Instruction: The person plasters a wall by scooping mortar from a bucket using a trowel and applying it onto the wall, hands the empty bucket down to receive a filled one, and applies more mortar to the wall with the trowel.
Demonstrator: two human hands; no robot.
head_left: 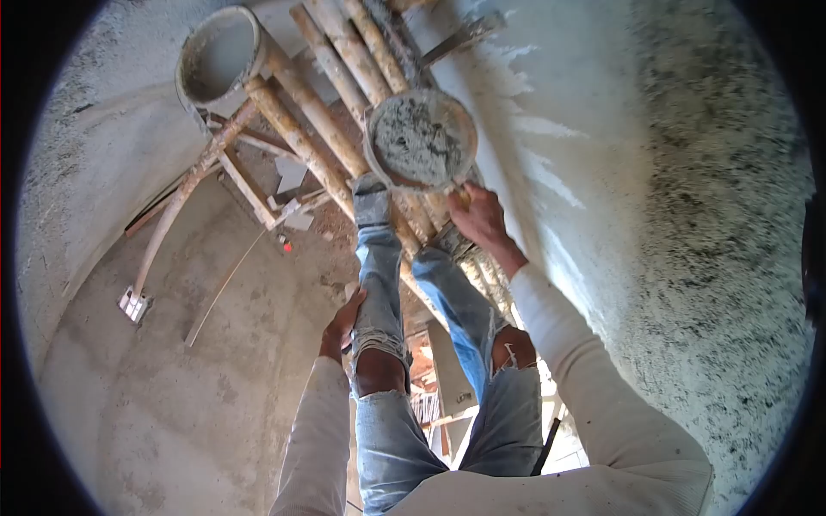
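Observation:
My right hand (480, 219) is closed at the near edge of a round pan (370, 142), its fingers at the rim. Wet grey mortar (417, 138) lies heaped in the pan, which is over the wooden poles just beyond my feet. Lower down on the other side, my left hand (342, 325) rests against the shin of my torn jeans (379, 267), fingers stretched along the cloth. Nothing shows in it, though the leg hides part of the hand.
Round wooden poles (301, 146) form the platform under my feet, with gaps between them. A bucket (258, 43) of greyish liquid stands at the upper left. A plastered wall (585, 172) rises close on the right. Far below is a concrete floor (198, 387) with wood scraps.

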